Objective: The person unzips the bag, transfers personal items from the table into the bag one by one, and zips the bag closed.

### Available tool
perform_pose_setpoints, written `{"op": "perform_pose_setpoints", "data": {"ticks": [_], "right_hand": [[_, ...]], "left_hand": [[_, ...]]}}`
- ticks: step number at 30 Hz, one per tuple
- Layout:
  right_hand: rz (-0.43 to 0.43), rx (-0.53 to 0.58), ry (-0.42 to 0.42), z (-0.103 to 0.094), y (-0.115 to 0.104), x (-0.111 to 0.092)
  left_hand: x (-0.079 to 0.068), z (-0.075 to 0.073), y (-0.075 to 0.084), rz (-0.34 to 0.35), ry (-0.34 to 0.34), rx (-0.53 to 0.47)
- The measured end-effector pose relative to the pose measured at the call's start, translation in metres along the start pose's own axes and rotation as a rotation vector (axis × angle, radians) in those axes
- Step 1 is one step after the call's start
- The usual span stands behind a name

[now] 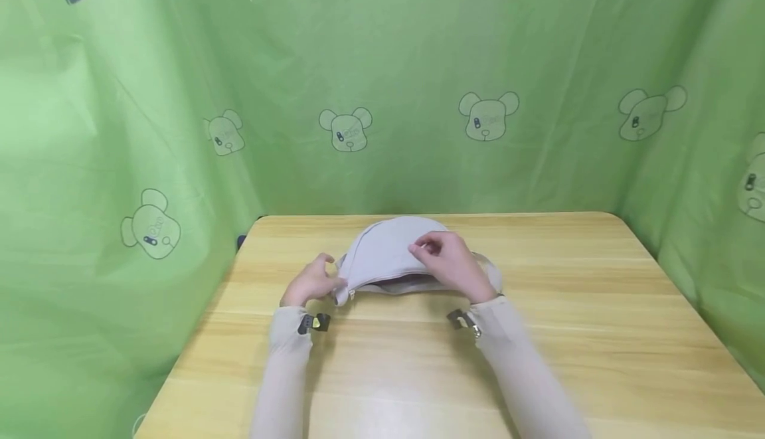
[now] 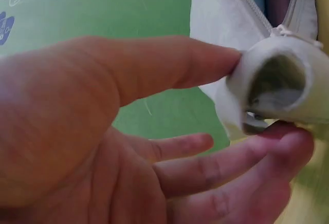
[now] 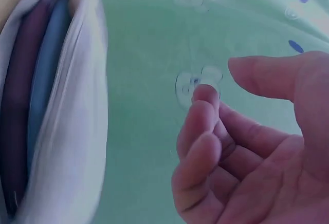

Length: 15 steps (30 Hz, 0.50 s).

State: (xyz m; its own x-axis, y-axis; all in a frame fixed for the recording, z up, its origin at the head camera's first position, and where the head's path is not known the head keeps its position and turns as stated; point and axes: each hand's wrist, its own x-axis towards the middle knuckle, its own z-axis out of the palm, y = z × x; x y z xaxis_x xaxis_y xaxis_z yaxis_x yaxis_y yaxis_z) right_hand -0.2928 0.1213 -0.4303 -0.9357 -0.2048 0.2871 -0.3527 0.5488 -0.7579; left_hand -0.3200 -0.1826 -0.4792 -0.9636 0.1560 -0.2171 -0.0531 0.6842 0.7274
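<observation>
A light grey crescent-shaped zip bag rests on the table, its zipper open along the side facing me. My left hand pinches the bag's left end, near the zipper pull; in the left wrist view the thumb presses that rolled end from above and fingertips touch it from below. Above the bag's right part is my right hand, fingers loosely curled and holding nothing; the right wrist view shows it apart from the bag. Inside the opening, a blue thing and a dark purplish thing show; their kind I cannot tell.
The bag's strap loops out on the right. Under everything lies a light wood-grain table. Green curtains printed with bear heads enclose the table's back and sides.
</observation>
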Motion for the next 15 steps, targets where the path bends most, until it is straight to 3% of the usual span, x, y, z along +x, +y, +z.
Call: {"op": "perform_pose_setpoints", "data": {"ticks": [5, 8, 15], "right_hand": [[0.002, 0.09, -0.06, 0.028, -0.011, 0.006], [0.02, 0.145, -0.143, 0.045, -0.013, 0.006], [0.07, 0.207, -0.363, 0.082, -0.003, 0.004]], "left_hand": [[0.001, -0.007, -0.007, 0.033, -0.004, -0.037], [0.0, -0.011, -0.009, 0.047, 0.008, -0.017], [-0.001, -0.009, -0.001, 0.212, 0.085, 0.199]]}}
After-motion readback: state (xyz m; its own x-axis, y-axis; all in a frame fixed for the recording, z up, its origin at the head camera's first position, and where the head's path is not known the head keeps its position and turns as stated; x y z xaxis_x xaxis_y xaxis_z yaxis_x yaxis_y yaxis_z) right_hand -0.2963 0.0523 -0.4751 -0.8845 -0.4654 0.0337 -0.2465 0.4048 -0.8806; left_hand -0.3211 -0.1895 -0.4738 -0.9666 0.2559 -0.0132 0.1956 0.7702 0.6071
